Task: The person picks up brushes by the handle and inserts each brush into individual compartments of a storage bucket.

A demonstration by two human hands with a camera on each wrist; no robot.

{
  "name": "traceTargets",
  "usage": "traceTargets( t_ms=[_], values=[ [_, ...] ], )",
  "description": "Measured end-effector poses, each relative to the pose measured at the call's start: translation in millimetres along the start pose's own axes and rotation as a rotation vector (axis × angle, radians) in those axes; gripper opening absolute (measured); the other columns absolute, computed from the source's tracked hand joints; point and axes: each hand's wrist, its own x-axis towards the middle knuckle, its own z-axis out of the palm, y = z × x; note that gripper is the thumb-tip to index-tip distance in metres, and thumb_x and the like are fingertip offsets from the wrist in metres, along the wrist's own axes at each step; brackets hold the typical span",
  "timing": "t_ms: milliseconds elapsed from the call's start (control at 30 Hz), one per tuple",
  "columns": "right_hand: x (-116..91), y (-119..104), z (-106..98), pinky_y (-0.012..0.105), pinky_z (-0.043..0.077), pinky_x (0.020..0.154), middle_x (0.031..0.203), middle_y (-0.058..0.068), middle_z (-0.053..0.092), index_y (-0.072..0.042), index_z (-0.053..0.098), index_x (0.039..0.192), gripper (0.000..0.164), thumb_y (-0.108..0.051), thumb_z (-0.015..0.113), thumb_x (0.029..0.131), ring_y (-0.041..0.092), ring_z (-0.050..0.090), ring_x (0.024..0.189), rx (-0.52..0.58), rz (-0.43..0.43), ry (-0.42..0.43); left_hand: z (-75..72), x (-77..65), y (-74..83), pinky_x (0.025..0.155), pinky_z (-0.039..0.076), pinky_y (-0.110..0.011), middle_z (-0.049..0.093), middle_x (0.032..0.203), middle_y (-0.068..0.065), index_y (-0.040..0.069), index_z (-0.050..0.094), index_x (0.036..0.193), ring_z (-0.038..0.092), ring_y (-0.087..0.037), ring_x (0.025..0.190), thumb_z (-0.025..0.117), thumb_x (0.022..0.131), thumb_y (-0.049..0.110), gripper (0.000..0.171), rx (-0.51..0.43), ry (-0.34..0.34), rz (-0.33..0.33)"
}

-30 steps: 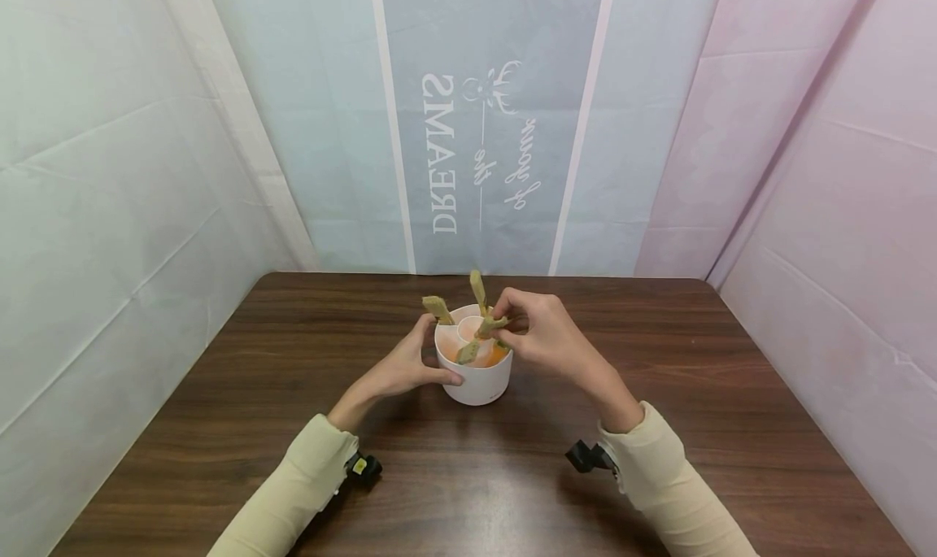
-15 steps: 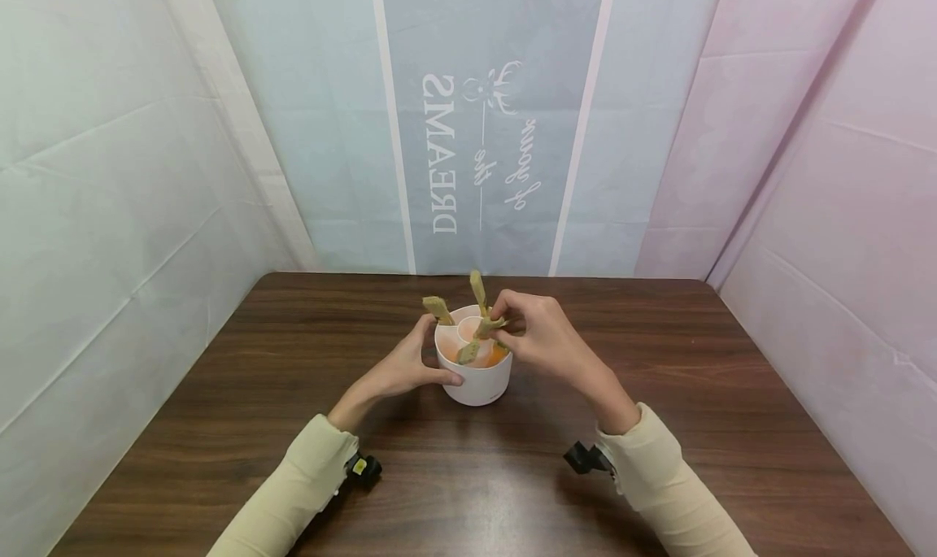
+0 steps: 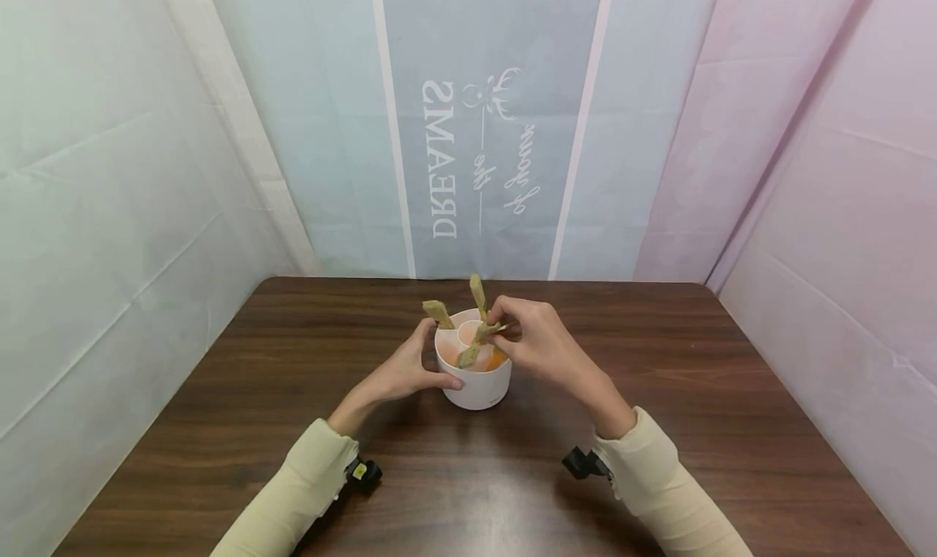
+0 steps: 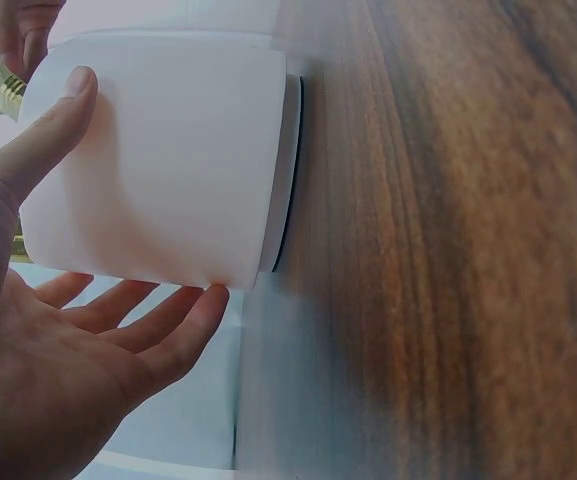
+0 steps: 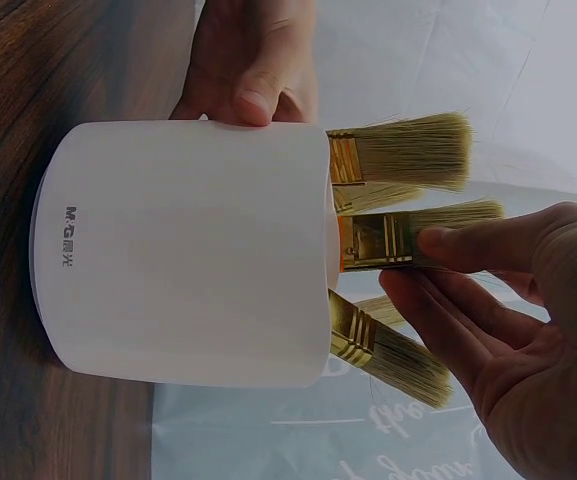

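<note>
A round white pen holder (image 3: 477, 390) with inner compartments stands upright on the table. My left hand (image 3: 398, 370) holds it from the left, thumb on the near wall and fingers spread around the side. Several flat paintbrushes stand in it, bristles up, their handles mostly hidden inside; one brush (image 5: 413, 150) and another brush (image 5: 393, 355) lean outward in the right wrist view. Between thumb and fingers, my right hand (image 3: 545, 341) pinches a paintbrush (image 5: 373, 240) near the ferrule and lower bristles. That brush's lower end is inside the holder.
The dark wood-grain table (image 3: 256, 411) extends around the holder on all sides. Behind its far edge hangs a pale blue printed cloth (image 3: 483, 20), with light cloth walls at left and right. A small black camera (image 3: 583, 462) sits on the right wrist.
The head view has tilted up slightly, so everything sits a little lower. My right hand has shifted slightly left, still pinching the paintbrush. The left hand keeps its hold.
</note>
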Motion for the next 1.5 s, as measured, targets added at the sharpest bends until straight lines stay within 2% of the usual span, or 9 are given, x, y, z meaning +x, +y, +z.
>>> traceTargets(
  t_ms=[400,633,967,1500],
  values=[
    [0.8,1.6,1.1,0.03,0.064,0.078,0.096,0.005,0.074,-0.009,0.066,0.093,0.02,0.005,0.078,0.087,0.021,0.077,0.091,-0.002,-0.006,0.004,0.2,0.2,0.7,0.104,0.055,-0.048,0.039,0.156,-0.016,0.01,0.025,0.155,0.046,-0.037,0.144,0.091,0.08,0.018,0.1,-0.001,0.001,-0.006],
    [0.7,0.5,1.4,0.032,0.064,0.079,0.097,0.003,0.074,-0.011,0.067,0.094,0.02,0.002,0.08,0.087,0.019,0.077,0.092,-0.029,-0.015,0.006,-0.2,-0.5,1.0,0.103,0.056,-0.047,0.04,0.155,-0.017,0.009,0.026,0.154,0.047,-0.038,0.142,0.091,0.081,0.018,0.099,-0.002,0.002,-0.004],
    [0.9,-0.8,0.4,0.028,0.063,0.081,0.102,0.003,0.076,-0.011,0.069,0.104,0.023,0.001,0.079,0.088,0.018,0.076,0.097,-0.028,-0.005,-0.012,-0.5,-1.3,0.0,0.104,0.056,-0.048,0.042,0.154,-0.017,0.01,0.027,0.154,0.048,-0.037,0.142,0.091,0.08,0.02,0.098,0.015,0.01,0.003],
    [0.5,-2.5,-3.9,0.03,0.063,0.083,0.101,0.003,0.076,-0.009,0.071,0.105,0.017,-0.003,0.078,0.09,0.017,0.076,0.095,-0.031,0.017,-0.022,-0.4,-0.3,0.6,0.104,0.056,-0.047,0.043,0.153,-0.016,0.01,0.027,0.153,0.048,-0.036,0.142,0.091,0.08,0.018,0.097,0.01,0.008,-0.013]
  ],
)
